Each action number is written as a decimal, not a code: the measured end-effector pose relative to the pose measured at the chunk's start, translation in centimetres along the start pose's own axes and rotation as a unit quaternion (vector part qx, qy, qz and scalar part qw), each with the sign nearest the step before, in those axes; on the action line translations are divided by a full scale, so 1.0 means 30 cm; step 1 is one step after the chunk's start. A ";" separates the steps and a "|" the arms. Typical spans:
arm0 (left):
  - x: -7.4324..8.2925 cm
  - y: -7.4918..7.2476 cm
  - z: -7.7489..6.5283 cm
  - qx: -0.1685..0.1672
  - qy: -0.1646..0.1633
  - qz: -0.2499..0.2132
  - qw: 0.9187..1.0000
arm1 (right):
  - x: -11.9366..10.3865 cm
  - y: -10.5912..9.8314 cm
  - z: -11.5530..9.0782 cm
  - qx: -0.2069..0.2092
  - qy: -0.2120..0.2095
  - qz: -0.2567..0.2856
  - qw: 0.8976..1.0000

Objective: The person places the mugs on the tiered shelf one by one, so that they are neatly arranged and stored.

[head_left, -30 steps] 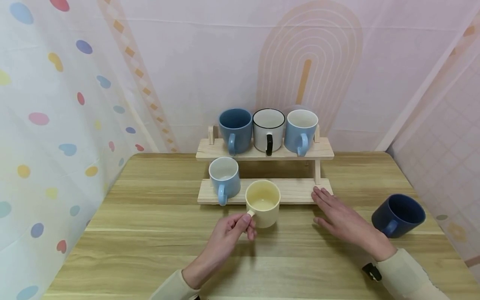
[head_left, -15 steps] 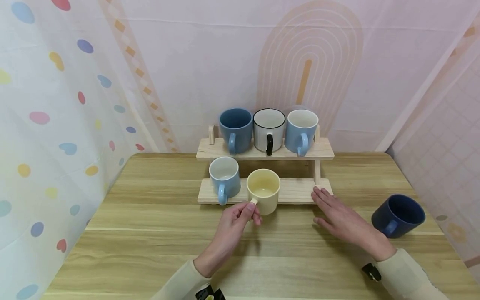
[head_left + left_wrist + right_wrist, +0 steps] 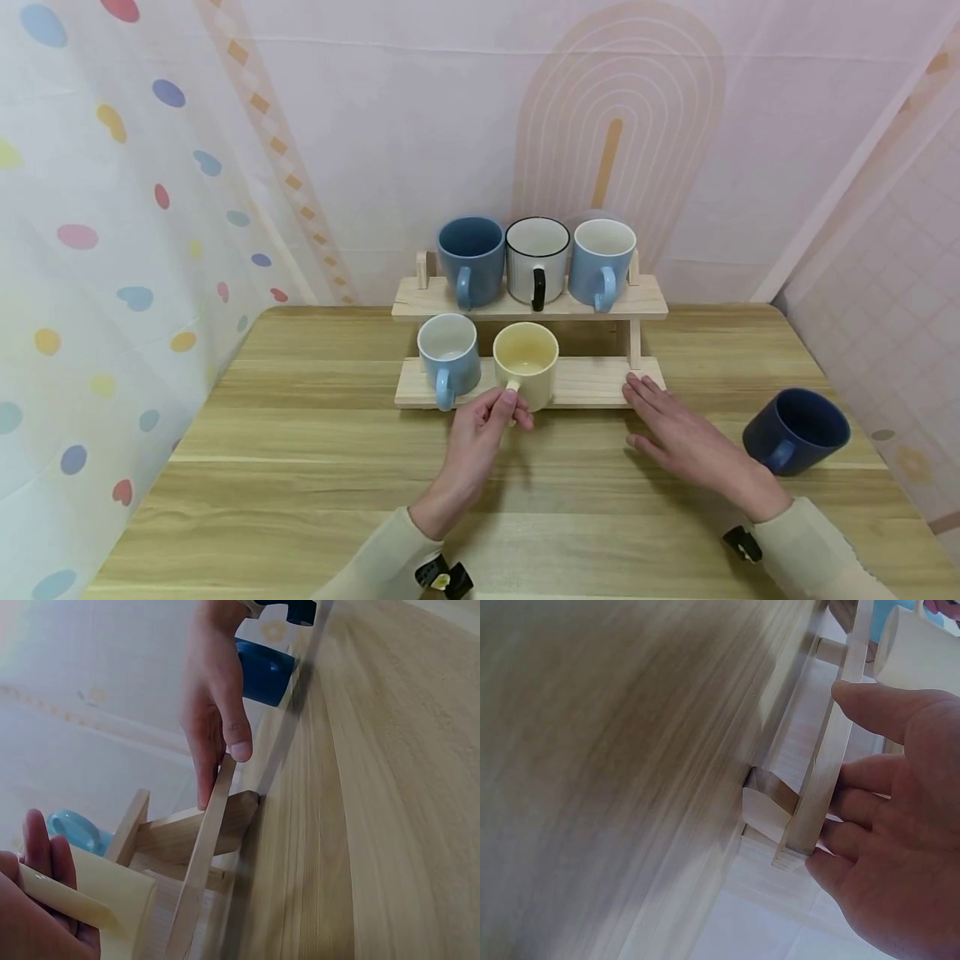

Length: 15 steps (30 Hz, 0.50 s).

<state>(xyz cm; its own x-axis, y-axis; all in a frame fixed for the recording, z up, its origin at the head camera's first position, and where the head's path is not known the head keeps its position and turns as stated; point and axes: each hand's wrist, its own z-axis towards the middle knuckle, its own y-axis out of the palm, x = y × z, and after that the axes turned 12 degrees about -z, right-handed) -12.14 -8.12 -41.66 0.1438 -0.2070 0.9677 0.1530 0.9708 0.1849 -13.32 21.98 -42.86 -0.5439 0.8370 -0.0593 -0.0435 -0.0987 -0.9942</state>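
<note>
My left hand (image 3: 483, 433) pinches the handle of a pale yellow mug (image 3: 527, 367) between thumb and fingers. The mug is upright, close over the lower step of a two-step wooden rack (image 3: 592, 382). In the left wrist view the yellow handle (image 3: 64, 896) runs between the curled fingers. At the right end of that step rests my right hand (image 3: 686, 437), fingers straight on the board. Its thumb (image 3: 877, 705) lies at the front edge in the right wrist view. Just left of the yellow mug stands a light blue mug (image 3: 453, 362), handle toward me.
The rack's upper step (image 3: 412, 304) carries a darker blue mug (image 3: 483, 250), a white mug with black rim and handle (image 3: 528, 275), and another light blue mug (image 3: 588, 271). A navy mug (image 3: 776, 429) stands on the wooden table (image 3: 300, 467), right of my right hand. Patterned curtains (image 3: 420, 108) hang behind.
My left hand has carried the yellow mug forward, from in front of the rack to over its lower step. The right hand has stayed in place.
</note>
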 end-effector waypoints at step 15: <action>-0.032 0.036 0.034 0.035 -0.009 -0.009 0.999 | -0.002 -0.003 0.002 0.000 -0.002 -0.002 1.000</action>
<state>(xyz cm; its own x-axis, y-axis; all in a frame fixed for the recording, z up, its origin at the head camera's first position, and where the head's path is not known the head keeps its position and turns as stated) -13.12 -6.74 -42.22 0.1243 -0.2238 0.9667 0.0868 0.9730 0.2141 -13.33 21.90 -42.75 -0.5472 0.8352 -0.0544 -0.0456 -0.0947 -0.9945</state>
